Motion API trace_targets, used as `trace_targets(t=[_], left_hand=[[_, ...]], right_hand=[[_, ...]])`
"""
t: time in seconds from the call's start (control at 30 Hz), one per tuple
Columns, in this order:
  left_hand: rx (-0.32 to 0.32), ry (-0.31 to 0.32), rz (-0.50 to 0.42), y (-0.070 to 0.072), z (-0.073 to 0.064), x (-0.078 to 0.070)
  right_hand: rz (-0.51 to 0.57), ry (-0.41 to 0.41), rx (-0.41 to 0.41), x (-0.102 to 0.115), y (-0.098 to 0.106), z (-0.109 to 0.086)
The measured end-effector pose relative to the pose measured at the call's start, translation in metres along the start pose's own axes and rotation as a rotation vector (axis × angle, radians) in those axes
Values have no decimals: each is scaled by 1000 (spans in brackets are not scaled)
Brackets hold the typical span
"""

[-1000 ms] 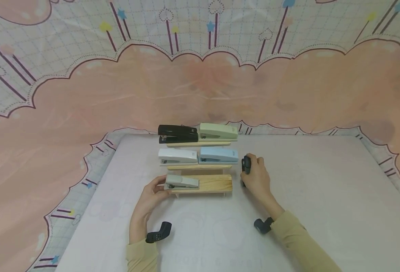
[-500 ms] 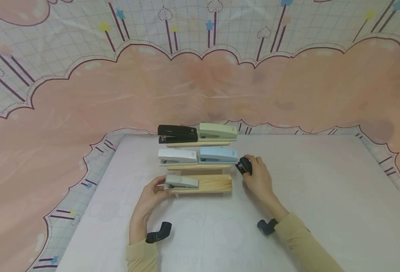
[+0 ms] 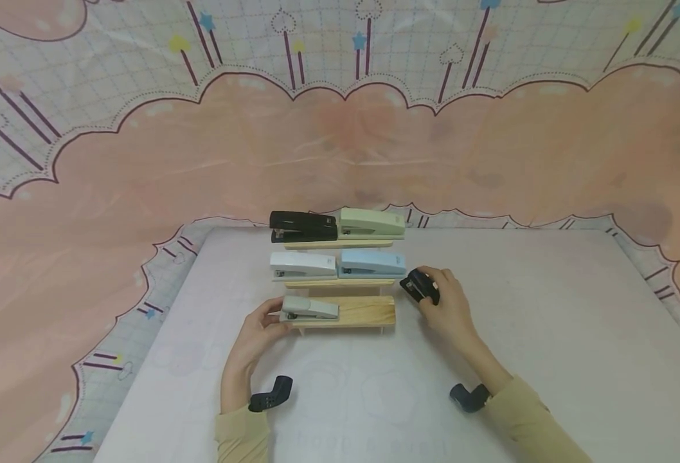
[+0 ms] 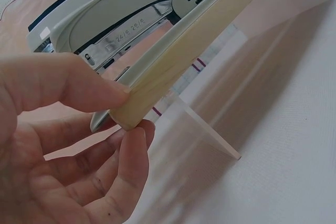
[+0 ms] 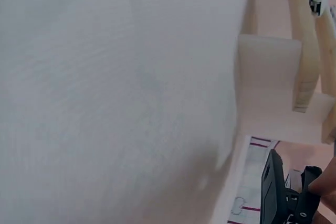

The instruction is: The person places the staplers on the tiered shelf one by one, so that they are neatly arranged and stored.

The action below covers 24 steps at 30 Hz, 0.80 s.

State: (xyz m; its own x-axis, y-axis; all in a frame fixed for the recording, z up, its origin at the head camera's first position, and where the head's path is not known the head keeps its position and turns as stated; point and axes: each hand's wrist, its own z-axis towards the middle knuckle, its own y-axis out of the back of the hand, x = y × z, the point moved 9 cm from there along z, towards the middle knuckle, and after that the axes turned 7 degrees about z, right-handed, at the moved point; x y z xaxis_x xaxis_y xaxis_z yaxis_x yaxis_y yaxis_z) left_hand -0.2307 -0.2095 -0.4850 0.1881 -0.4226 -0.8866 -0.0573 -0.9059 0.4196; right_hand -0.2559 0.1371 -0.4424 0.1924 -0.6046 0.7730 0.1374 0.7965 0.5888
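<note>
A wooden stepped rack has three tiers of staplers. On its lowest tier, a grey stapler sits at the left, beside bare wood. My left hand pinches the left end of that tier's board; in the left wrist view the thumb lies along the board and a finger is beneath it, close to the grey stapler's base. Right of the rack, my right hand holds a small black stapler, tilted toward the rack. In the right wrist view this black stapler shows at the lower right, with most of the hand out of frame.
A white stapler and a light blue one occupy the middle tier. Up on the top tier are a large black stapler and a pale green one. The white tabletop extends around the rack to a patterned backdrop.
The black stapler in my right hand has turned from pointing away to pointing left toward the rack. That hand has shifted slightly right and nearer. My left hand stays at the board's end.
</note>
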Motion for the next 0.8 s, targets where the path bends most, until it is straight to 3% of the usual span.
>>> trace_targets(t=[0.8], left_hand=[[-1,8,-3,0,1,0]], right_hand=[[29,184,22,39,29,-28]])
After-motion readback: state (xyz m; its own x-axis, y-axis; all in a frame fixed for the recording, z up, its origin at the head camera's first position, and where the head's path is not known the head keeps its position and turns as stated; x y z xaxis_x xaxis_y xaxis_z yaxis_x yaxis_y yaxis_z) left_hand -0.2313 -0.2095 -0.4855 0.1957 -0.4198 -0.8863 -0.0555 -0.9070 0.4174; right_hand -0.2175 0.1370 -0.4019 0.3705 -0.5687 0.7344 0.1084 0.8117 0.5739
